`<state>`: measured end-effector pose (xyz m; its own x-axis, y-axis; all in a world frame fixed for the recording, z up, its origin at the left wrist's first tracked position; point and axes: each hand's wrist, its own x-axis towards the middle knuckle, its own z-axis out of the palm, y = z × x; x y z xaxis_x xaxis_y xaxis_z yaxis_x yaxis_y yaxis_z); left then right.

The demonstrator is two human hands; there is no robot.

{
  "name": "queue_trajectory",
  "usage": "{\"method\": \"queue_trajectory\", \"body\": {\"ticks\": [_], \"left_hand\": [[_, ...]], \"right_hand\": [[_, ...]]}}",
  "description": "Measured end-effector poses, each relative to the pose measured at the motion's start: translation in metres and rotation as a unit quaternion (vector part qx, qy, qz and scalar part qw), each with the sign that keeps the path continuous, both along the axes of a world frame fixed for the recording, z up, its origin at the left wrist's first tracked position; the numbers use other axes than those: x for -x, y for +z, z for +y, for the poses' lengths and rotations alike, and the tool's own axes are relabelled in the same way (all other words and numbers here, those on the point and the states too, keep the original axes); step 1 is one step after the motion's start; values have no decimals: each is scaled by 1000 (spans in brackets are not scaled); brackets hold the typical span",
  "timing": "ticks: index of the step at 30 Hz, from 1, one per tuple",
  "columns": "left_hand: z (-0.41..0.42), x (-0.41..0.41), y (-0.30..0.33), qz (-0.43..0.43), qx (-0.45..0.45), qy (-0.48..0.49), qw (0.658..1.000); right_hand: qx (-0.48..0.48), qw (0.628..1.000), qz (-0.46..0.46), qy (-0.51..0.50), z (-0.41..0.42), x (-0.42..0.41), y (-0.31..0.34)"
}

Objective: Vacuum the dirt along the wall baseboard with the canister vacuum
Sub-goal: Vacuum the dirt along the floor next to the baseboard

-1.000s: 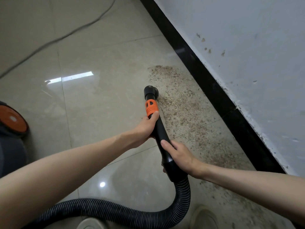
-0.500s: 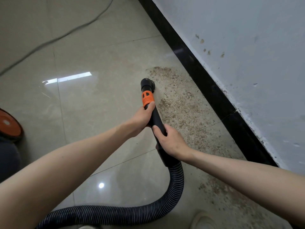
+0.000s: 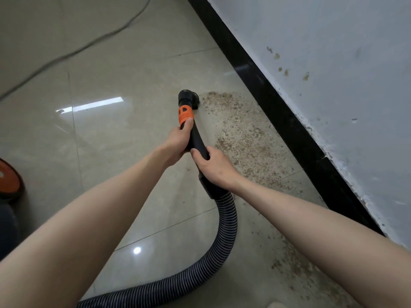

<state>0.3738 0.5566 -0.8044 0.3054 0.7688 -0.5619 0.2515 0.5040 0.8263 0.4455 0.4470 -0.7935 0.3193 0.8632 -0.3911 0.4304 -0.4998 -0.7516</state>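
Baseboard point(image 3: 269, 103) right; open floor point(image 3: 111, 141) left

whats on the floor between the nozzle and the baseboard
A patch of brown dirt covers the tile from the nozzle to the black baseboard; nothing else lies there in the head view.

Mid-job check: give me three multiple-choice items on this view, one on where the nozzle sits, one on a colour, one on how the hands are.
1. Where is the nozzle relative to the dirt patch?
A. at its far left edge
B. against the baseboard
C. lifted above the wall

2. What colour is the collar on the wand?
A. green
B. orange
C. white

3. How are the hands placed?
A. both grip the wand
B. only the right grips it
C. both hang free

Answers:
1 A, the nozzle sits on the tile by the patch's far corner, apart from the black baseboard.
2 B, the band just below the nozzle is orange.
3 A, the left hand and the right hand both curl round the wand above the hose.
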Motion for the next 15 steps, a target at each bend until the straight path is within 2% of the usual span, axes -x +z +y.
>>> {"method": "queue_trajectory", "body": {"ticks": [15], "left_hand": [[22, -23, 17, -11, 37, -13, 999]], "right_hand": [[-13, 1000, -5, -23, 23, -17, 9]]}}
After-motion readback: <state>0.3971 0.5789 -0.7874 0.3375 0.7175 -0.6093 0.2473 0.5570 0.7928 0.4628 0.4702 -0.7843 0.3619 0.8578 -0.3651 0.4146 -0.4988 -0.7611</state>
